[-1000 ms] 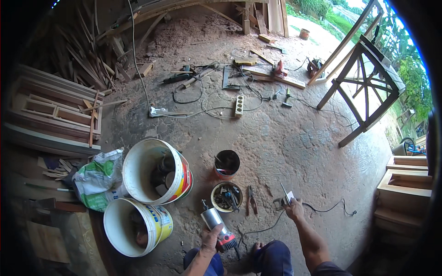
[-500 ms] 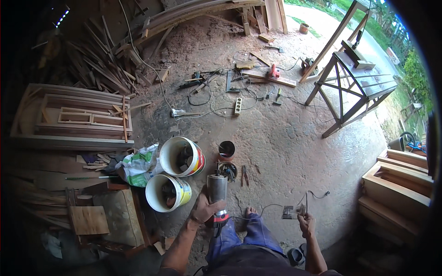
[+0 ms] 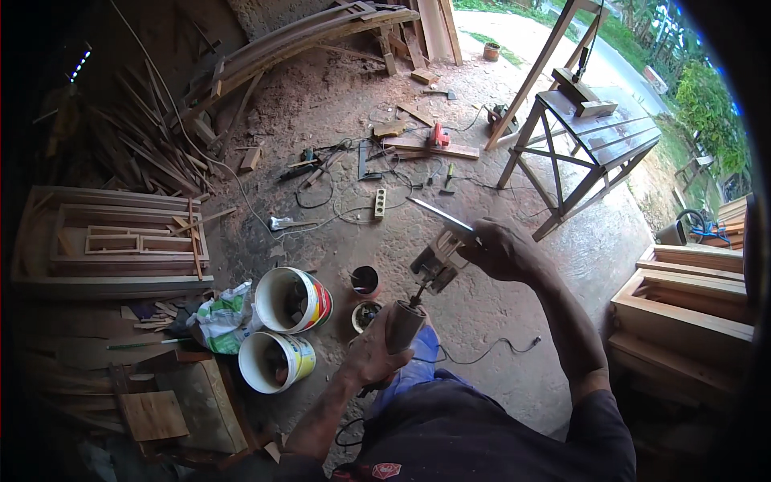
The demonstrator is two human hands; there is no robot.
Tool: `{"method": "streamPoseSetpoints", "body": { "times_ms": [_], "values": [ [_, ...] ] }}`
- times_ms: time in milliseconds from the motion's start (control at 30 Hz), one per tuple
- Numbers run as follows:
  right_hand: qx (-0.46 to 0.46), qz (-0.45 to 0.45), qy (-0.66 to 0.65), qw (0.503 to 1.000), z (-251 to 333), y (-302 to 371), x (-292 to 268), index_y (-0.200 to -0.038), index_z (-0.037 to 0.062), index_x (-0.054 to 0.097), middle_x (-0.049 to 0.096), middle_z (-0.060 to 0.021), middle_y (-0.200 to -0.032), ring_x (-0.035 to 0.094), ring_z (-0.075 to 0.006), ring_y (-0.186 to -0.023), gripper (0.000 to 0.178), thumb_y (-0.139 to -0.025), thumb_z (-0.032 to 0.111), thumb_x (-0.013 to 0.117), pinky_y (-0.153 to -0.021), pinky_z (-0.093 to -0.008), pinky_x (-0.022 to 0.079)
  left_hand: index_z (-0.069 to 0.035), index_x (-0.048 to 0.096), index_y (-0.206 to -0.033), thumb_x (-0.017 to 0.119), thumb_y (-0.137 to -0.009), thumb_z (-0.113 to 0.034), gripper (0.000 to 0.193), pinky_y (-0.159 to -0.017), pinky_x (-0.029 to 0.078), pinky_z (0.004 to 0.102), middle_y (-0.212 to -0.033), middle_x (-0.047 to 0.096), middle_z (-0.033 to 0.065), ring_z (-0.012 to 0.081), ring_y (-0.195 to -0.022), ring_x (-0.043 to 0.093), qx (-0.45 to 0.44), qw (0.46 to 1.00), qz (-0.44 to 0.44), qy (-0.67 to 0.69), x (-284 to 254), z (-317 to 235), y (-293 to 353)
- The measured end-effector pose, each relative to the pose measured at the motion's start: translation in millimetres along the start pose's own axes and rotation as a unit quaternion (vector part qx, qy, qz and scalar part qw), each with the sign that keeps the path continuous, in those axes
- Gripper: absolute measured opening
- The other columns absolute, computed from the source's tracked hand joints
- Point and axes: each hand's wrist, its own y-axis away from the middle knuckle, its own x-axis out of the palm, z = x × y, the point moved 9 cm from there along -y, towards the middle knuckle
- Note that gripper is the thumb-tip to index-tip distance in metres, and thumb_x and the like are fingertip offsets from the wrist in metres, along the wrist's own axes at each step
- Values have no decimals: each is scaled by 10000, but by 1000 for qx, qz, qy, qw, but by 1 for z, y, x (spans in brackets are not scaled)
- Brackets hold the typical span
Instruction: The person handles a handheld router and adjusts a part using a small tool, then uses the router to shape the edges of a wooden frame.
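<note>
My left hand (image 3: 373, 352) is wrapped round a grey metal cylinder, a trim router motor (image 3: 407, 323). The motor is tilted, and a thin shaft with a collet stands out of its upper end. My right hand (image 3: 504, 251) grips a metal router base (image 3: 438, 265) with a clear window-like part and a long pale flat edge (image 3: 438, 214). The base hangs just above the shaft; whether they touch I cannot tell. A dark cord (image 3: 490, 347) with a plug lies on the floor beyond my legs.
Two white buckets (image 3: 263, 315) (image 3: 245, 365) stand at left, near a dark pot (image 3: 365, 281) and a small tin (image 3: 367, 315). Farther off lie a power strip (image 3: 379, 204), cords and tools. A slatted wooden table (image 3: 602, 132) stands far right; timber frames (image 3: 683, 321) line the right side.
My right hand has come up from low right toward the middle, bringing the router base over the motor. The motor has tilted and shifted slightly right, and the whole view has shifted.
</note>
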Motion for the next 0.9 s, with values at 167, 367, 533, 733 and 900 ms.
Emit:
{"method": "streamPoseSetpoints", "body": {
  "times_ms": [167,367,533,733,900],
  "values": [
    [-54,131,19,990,-15,-67,25,-991,48,693,645,-182,-850,662,-375,-860,243,-927,280,718,-719,-477,506,-67,188,-1616,822,-776,-340,1086,-1105,458,495,-1477,513,264,431,-1347,542,-14,1000,4,23,0,7,-57],
    [-118,176,32,977,-23,-135,15,-898,13,686,653,-223,-783,658,-426,-761,363,-931,375,695,-681,-513,511,-89,122,-1644,819,-766,-367,1155,-1138,441,491,-1541,455,264,441,-1384,505,-51,998,18,17,-26,-4,-111],
    [-173,239,24,955,-29,-193,22,-860,10,682,657,-226,-778,664,-428,-772,441,-923,446,702,-694,-519,511,-32,71,-1643,787,-759,-319,1173,-1141,437,457,-1549,436,284,415,-1408,489,-51,997,2,59,-41,2,-149],
    [-254,231,-11,939,-36,-264,37,-884,11,681,625,-217,-796,636,-415,-775,405,-944,411,703,-700,-499,501,8,54,-1633,764,-740,-218,1163,-1174,415,425,-1600,377,260,376,-1459,440,-71,991,-29,106,-78,-16,-206],
    [-299,283,9,911,-27,-328,46,-918,24,710,629,-205,-801,648,-395,-786,409,-953,431,699,-699,-490,506,-1,247,-1578,833,-733,-298,1070,-1087,469,446,-1464,522,225,377,-1333,547,22,971,-166,170,-99,7,-280]
  ]
}}
